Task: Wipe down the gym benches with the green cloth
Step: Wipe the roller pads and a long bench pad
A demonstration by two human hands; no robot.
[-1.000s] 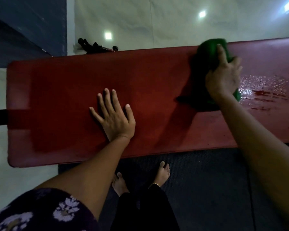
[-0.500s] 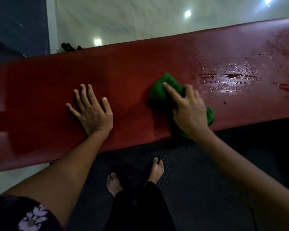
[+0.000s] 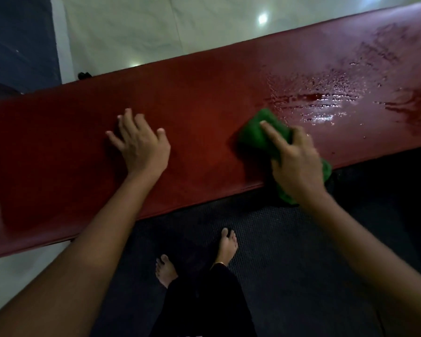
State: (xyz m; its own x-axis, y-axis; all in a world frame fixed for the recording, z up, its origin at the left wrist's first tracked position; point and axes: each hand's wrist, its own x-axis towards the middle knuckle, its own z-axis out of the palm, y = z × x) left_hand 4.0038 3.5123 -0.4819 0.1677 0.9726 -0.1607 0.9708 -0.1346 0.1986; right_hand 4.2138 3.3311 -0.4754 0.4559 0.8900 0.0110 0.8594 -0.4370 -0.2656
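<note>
A person wipes a red bench (image 3: 204, 113) with a green cloth (image 3: 258, 135).

Seen from above: the right hand (image 3: 294, 166) holds the cloth bunched under its palm at the bench's near edge, index finger stretched across it, the other fingers curled around it; part of the cloth hangs over the edge. The left hand (image 3: 141, 142) rests flat on the bench, left of the cloth, fingers straight and spread. A wet patch (image 3: 326, 105) glistens just right of and beyond the cloth. Bare feet (image 3: 226, 244) stand on a dark mat (image 3: 301, 239) below. Risk: the overhanging cloth could slip off the edge, or a short stroke could leave the wet patch streaked; drips could make the mat slippery for bare feet.
</note>
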